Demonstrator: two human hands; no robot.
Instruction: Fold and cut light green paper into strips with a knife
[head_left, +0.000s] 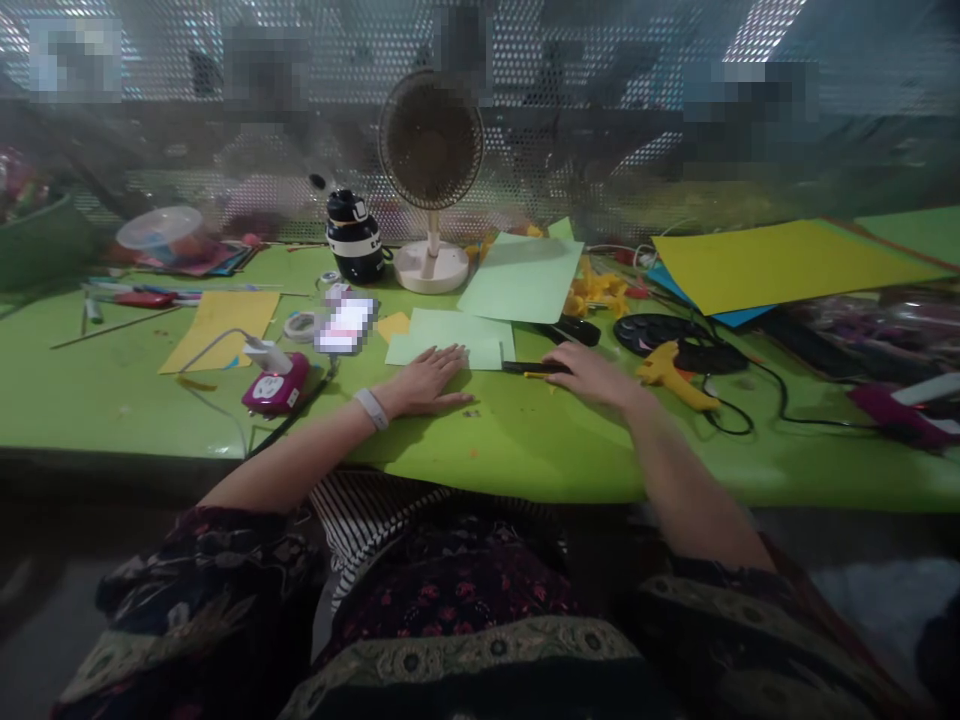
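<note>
Left hand (431, 385): released, palm down, fingers spread, partly over the pale green paper (420, 347).
Right hand (589, 372): fingertips at a slim black tool (521, 367); whether they grasp it cannot be told.
Pale green paper: flat on the worktop (525, 450), 12 o'clock from the left hand.
Black tool: between the hands.
Yellow glue gun (677, 377): 3 o'clock from the right hand.

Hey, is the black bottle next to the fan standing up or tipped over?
Upright: the black bottle stands on its base, cap at the top.
</note>
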